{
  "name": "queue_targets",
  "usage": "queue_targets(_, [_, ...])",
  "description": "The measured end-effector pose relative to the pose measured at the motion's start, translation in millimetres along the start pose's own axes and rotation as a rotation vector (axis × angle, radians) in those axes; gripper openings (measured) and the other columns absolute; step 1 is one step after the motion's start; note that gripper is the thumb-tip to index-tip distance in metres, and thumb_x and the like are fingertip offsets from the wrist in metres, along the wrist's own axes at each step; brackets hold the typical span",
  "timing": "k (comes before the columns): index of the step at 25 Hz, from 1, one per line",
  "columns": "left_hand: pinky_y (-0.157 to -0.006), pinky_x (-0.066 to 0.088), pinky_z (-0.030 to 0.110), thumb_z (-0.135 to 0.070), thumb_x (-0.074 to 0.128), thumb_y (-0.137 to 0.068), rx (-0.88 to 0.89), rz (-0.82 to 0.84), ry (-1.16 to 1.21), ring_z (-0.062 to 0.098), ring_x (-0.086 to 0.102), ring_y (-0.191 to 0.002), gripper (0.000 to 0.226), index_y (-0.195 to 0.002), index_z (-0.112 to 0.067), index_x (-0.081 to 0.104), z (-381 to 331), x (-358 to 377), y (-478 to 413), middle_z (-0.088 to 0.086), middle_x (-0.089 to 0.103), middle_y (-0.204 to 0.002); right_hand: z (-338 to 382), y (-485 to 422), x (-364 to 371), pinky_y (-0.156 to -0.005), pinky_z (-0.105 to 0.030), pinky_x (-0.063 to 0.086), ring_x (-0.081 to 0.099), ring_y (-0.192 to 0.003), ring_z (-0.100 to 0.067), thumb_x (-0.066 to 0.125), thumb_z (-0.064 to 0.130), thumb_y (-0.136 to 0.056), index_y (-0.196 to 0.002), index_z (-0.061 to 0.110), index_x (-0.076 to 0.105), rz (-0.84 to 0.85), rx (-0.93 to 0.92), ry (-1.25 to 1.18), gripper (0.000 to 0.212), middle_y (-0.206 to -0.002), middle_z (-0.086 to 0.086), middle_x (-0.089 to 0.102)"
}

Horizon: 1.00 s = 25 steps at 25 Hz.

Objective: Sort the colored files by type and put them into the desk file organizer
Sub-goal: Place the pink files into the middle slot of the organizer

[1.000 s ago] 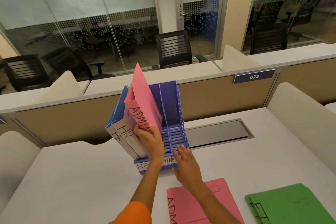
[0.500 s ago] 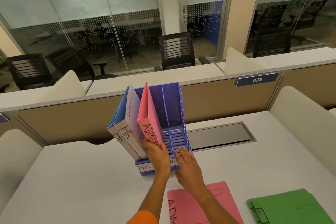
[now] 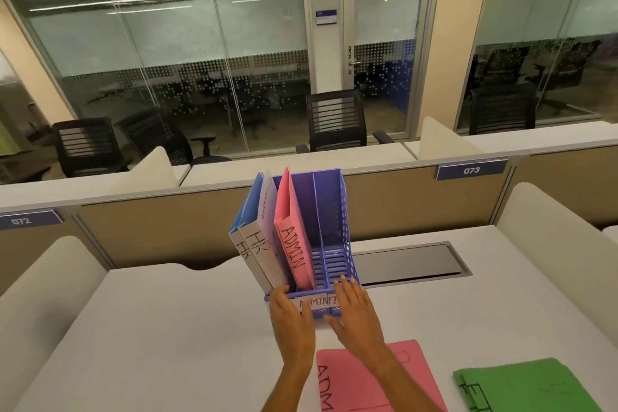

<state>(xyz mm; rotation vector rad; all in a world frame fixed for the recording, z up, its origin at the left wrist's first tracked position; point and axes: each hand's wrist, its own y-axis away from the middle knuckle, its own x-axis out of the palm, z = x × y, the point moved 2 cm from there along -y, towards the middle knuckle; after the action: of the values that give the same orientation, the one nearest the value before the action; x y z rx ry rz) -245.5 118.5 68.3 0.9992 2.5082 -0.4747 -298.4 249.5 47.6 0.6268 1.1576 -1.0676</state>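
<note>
A purple desk file organizer (image 3: 329, 207) stands upright on the desk. Its left slot holds blue-and-white files marked HR (image 3: 256, 246). A pink file marked ADMIN (image 3: 294, 247) stands in the middle slot, and the right slot holds nothing. My left hand (image 3: 291, 319) rests against the organizer's front lip over the labels, fingers relaxed, holding nothing. My right hand (image 3: 355, 313) lies beside it with straight fingers touching the front rim. A second pink ADMIN file (image 3: 416, 375) lies flat near me, partly under my right forearm. Green files (image 3: 528, 388) lie at the lower right.
A dark cable hatch (image 3: 408, 262) is set into the white desk (image 3: 167, 328) behind the organizer. Beige partitions (image 3: 167, 231) with tags 072 and 073 and rounded side dividers (image 3: 561, 244) enclose the desk. Black office chairs (image 3: 336, 120) stand beyond, before glass walls.
The pink ADMIN file slid down fully into the middle slot. My left hand let go of it and dropped to the organizer's front lip. My right hand stayed at the front rim.
</note>
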Motion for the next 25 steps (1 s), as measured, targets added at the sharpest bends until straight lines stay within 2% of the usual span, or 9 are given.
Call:
queue_targets(3, [-0.08,0.061,0.037,-0.021,0.065,-0.091,0.017,0.021,-0.012,0.023,0.058,-0.111,0.044,-0.127,-0.015,0.041,4.2,-24.4,20.7,0.007,0.051,-0.126,0.3,24.0,-9.7,-0.114,-0.039,0.009,0.021,-0.143,-0.027,0.056,0.051,-0.086,-0.147,0.013,0.028,-0.011,-0.022,-0.007,0.078,-0.154,-0.008,0.028])
queue_targets(5, [-0.086,0.06,0.037,-0.021,0.066,-0.091,0.001,0.041,-0.018,0.023,0.057,-0.114,0.044,-0.128,-0.015,0.042,10.2,-38.4,39.2,0.007,0.052,-0.13,-0.4,46.6,-13.9,-0.116,-0.036,0.002,0.01,-0.146,-0.023,0.05,0.049,-0.091,-0.15,0.013,0.017,-0.017,-0.025,-0.006,0.076,-0.158,-0.007,0.017])
queue_targets(11, [-0.101,0.048,0.036,-0.028,0.06,-0.094,0.045,0.2,-0.147,0.021,0.054,-0.123,0.039,-0.129,-0.02,0.046,27.6,-60.8,99.9,0.003,0.052,-0.138,-3.4,108.2,-16.4,-0.115,-0.037,0.002,0.009,-0.146,-0.026,0.051,0.047,-0.092,-0.15,0.014,0.019,-0.02,0.002,0.019,0.074,-0.158,-0.008,0.017])
queue_targets(15, [-0.11,0.038,0.034,-0.046,0.05,-0.095,0.045,0.364,-0.211,0.016,0.046,-0.133,0.051,-0.139,-0.021,0.043,42.8,-62.2,143.2,-0.005,0.045,-0.148,-8.2,148.5,-7.8,-0.114,-0.037,0.002,0.01,-0.146,-0.026,0.048,0.048,-0.093,-0.15,0.013,0.019,0.008,0.021,0.015,0.073,-0.158,-0.009,0.016])
queue_targets(16, [-0.108,0.038,0.031,-0.047,0.049,-0.096,0.057,0.39,-0.209,0.012,0.047,-0.13,0.051,-0.139,-0.021,0.042,45.2,-62.1,153.0,-0.009,0.046,-0.144,-9.6,158.1,-5.4,-0.115,-0.037,0.003,0.01,-0.146,-0.027,0.048,0.048,-0.093,-0.15,0.013,0.018,0.018,0.03,0.014,0.073,-0.158,-0.009,0.016])
queue_targets(19, [-0.091,0.036,0.016,-0.037,0.049,-0.098,0.06,0.467,-0.22,-0.001,0.044,-0.105,0.035,-0.13,-0.023,0.048,50.3,-63.2,177.7,-0.019,0.046,-0.123,-17.3,184.2,2.8,-0.117,-0.04,0.007,0.012,-0.146,-0.027,0.047,0.051,-0.092,-0.15,0.014,0.017,0.066,0.088,-0.006,0.075,-0.158,-0.008,0.015])
queue_targets(21, [-0.087,0.04,0.018,-0.036,0.051,-0.097,0.017,0.501,-0.23,0.002,0.047,-0.104,0.03,-0.124,-0.024,0.05,61.7,-60.4,188.9,-0.013,0.05,-0.123,-26.2,200.8,8.8,-0.118,-0.042,0.008,0.011,-0.146,-0.026,0.045,0.053,-0.092,-0.151,0.016,0.015,0.111,0.142,-0.018,0.076,-0.159,-0.007,0.013])
queue_targets(25, [-0.085,0.048,0.026,-0.032,0.058,-0.093,-0.11,0.511,-0.226,0.015,0.052,-0.104,0.037,-0.123,-0.012,0.05,73.5,-54.6,199.5,-0.004,0.043,-0.113,-53.1,231.7,18.9,-0.117,-0.047,0.009,0.011,-0.145,-0.025,0.043,0.057,-0.091,-0.15,0.018,0.015,0.167,0.286,-0.052,0.076,-0.159,-0.004,0.014])
